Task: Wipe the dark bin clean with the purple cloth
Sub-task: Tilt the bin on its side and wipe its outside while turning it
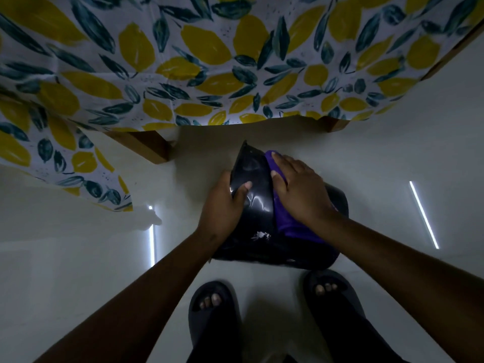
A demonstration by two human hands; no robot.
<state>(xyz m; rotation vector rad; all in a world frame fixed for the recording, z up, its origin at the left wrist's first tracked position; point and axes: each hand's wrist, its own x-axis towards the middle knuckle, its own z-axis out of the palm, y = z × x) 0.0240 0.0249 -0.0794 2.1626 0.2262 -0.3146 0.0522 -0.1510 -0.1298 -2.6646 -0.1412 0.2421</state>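
Item: one glossy dark plastic bin (255, 195), lying tipped on a pale, reflective floor (78, 258) just in front of the person's feet, its mouth turned away toward a table. One purple cloth (285, 224) was draped over the bin's upper right side. Two hands recorded: the left hand (225, 203) gripped the bin's left edge, thumb over the glossy wall, steadying it; the right hand (298, 189) lay flat with fingers spread, pressing the cloth onto the surface. Step in hand, by judgement: wiping the outer wall, midway. A whitish smear (260, 235) remained on the near part of the wall; the next move likely called for drawing the cloth across to it while the left hand kept the bin from rolling. Also counted: two dark slide sandals (212, 310), one lemon-and-leaf printed tablecloth (183, 61) hanging over the table.
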